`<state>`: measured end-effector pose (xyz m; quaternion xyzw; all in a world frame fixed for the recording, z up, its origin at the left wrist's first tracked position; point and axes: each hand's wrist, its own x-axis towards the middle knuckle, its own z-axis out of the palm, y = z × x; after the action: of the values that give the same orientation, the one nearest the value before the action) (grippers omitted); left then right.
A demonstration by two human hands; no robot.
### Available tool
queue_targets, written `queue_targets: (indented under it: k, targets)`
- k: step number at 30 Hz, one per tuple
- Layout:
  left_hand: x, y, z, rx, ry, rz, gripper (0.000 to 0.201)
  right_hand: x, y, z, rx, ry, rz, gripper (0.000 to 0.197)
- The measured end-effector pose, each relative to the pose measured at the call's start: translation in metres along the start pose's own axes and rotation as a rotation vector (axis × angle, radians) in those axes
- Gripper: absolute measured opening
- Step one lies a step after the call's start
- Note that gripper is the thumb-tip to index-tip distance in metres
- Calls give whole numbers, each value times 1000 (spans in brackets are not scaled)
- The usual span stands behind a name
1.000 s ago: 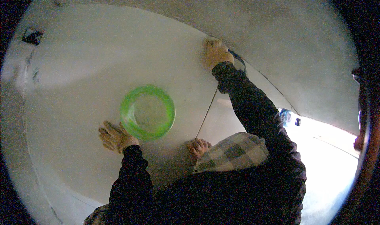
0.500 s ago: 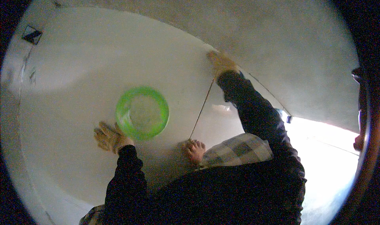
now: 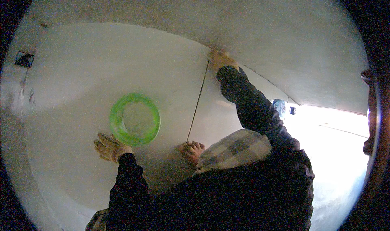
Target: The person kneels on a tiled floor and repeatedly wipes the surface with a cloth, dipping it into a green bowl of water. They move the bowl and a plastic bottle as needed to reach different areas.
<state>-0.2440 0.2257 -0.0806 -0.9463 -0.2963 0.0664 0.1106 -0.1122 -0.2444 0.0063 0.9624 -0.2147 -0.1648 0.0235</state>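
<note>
My left hand (image 3: 111,147) lies with its fingers spread on the pale tiled floor (image 3: 81,121), right beside a round green basin (image 3: 151,136). The basin's inside looks pale and cloudy; what is in it is hard to tell. Stretched far forward, my right hand (image 3: 223,60) is down where the floor meets the wall (image 3: 264,40), close to the far end of a dark tile joint (image 3: 199,97). Its fingers are blurred and partly hidden, so I cannot make out whether they hold anything.
My bare foot (image 3: 195,150) rests near the joint's near end, below a checked trouser leg (image 3: 235,151). Beyond my right arm stand a bluish labelled container (image 3: 278,106) and a small dark object (image 3: 293,110), by a bright opening. A square drain-like fitting (image 3: 24,59) sits far left.
The view has shifted a little. My right hand has moved slightly along the foot of the wall. More of the bluish container shows. My left hand stays spread beside the basin.
</note>
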Motion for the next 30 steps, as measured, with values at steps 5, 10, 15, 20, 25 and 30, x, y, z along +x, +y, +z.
queue_targets:
  k: [5, 10, 15, 20, 25, 30]
  targets:
    - [-5, -10, 9, -75, 12, -40, 66, -19, 80, 9, -243, -201, 265, 45]
    - [10, 5, 36, -62, 92, 63, 67, -69, 87, -18, -110, -10, -120, 36]
    - [26, 9, 41, -284, 173, 130, 54, -91, 50, -55, 1132, -397, -193, 35]
    - [57, 35, 22, -972, 71, 199, 42, -94, 28, -48, 1347, -482, -313, 36]
    - [67, 85, -6, -1247, 122, 611, 39, -100, -17, -34, 673, -236, -456, 40]
    - [54, 88, -60, -1580, -355, 323, 39, -141, -98, -18, -24, 483, -987, 52]
